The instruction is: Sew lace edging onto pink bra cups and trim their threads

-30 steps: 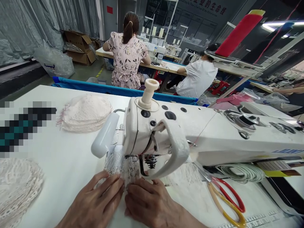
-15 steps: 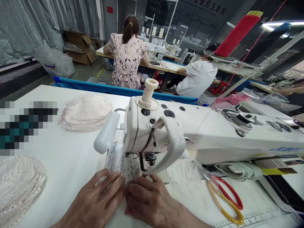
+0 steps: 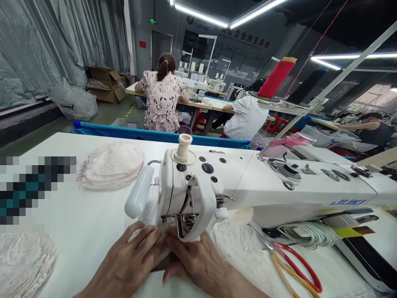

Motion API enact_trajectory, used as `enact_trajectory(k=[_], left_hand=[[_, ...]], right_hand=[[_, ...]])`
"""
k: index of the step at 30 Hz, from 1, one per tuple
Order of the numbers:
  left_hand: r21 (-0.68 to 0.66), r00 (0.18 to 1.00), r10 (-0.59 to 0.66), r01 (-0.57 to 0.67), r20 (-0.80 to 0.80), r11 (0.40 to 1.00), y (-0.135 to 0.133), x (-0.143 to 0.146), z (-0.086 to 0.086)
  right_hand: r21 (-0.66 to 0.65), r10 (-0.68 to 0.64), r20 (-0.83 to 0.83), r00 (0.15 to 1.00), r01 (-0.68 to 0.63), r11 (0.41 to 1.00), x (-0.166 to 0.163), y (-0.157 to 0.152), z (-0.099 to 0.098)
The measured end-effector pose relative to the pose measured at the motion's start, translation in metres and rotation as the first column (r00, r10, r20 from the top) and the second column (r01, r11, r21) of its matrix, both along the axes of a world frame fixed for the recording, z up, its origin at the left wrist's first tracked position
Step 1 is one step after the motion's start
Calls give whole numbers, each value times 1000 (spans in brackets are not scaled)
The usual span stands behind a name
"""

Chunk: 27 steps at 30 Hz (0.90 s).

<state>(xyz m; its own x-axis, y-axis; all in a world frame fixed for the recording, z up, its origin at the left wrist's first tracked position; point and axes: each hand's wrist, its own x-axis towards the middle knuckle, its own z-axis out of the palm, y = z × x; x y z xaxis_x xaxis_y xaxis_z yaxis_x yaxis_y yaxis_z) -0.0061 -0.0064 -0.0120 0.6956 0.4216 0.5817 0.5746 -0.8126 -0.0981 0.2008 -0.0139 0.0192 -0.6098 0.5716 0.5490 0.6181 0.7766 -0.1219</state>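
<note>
Lace [image 3: 148,212] lay on the table [image 3: 93,219] at the head of the sewing machine [image 3: 181,186], partly under the fingers. The left hand [image 3: 133,252] rested palm down, fingers slightly bent and close together. The right hand [image 3: 195,256] had its fingers curled in near the guard [image 3: 206,207], its thumb apart from them. Whether either hand pinched the lace could not be told.

With the needle hidden, a fingertip straying too far in seemed the worst risk. The open weave could also have bunched or snagged if the hands pulled unevenly.

More lace [image 3: 235,240] lay to the right, touching the scissors [image 3: 297,265]; a sideways tug might have caught it on the blades. Beyond was a coil of cord [image 3: 307,234]. A white handle [image 3: 138,194] stuck out over the lace, crowding the left side. Two lace stacks, one far [image 3: 113,165], one near [image 3: 26,260], sat further left.
</note>
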Motion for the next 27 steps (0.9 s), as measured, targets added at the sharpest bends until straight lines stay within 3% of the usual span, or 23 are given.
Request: enact_trajectory(k=[5, 10, 18, 23, 27], left_hand=[[-83, 1000, 2, 0, 24, 997, 20, 3, 14], [-88, 999, 39, -39, 3, 995, 25, 2, 16], [-15, 999, 45, -44, 20, 999, 19, 1, -6], [-15, 999, 27, -28, -25, 1000, 14, -4, -15], [-33, 1000, 12, -12, 21, 999, 11, -3, -19]], right_hand=[[32, -115, 65, 991, 113, 993, 3, 10, -5], [104, -204, 41, 978, 199, 975, 5, 10, -21], [170, -257, 76, 963, 242, 955, 11, 9, -33], [178, -260, 105, 960, 240, 954, 11, 5, -28], [178, -171, 74, 983, 155, 972, 10, 2, -20]])
